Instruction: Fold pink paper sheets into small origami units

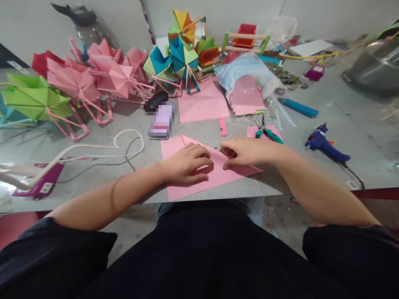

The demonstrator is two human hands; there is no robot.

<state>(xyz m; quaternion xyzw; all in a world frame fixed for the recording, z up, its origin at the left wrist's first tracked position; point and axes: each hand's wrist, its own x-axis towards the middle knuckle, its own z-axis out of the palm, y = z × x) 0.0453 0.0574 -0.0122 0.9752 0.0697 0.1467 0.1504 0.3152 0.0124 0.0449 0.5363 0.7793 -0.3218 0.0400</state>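
In the head view, a flat sheet of pink paper point(199, 176) is lying on the grey table point(311, 158), right at the near edge, in front of the dark lap. The paper is being pressed down by both hands. The left hand point(187, 164) is lying flat on the middle of the sheet, with its fingers point(201, 160) spread a little and pointing to 3 o'clock. The right hand point(246, 151) is resting on the sheet's far edge, and its fingertips point(227, 153) are curled in tight, with a fold of the paper being pinched. The two hands are almost touching.

At 12 o'clock from the hands, a small pink stick point(222, 126) is lying on the table, and past it a bigger square of pink paper point(202, 101). At 1 o'clock, small green-handled pliers point(268, 133) are lying on a pink scrap. A clear plastic bag with pink sheets inside point(246, 83) is lying farther back. At 2 o'clock, a blue tube-shaped thing point(298, 107) is lying. At 3 o'clock, a blue glue gun point(324, 145) is lying on its side. At 10 o'clock, pink folded paper wheels on stick frames point(102, 74) are standing, with a green folded paper wheel point(37, 99) beside them. At 9 o'clock, a white cord point(124, 143) is lying in a loop.
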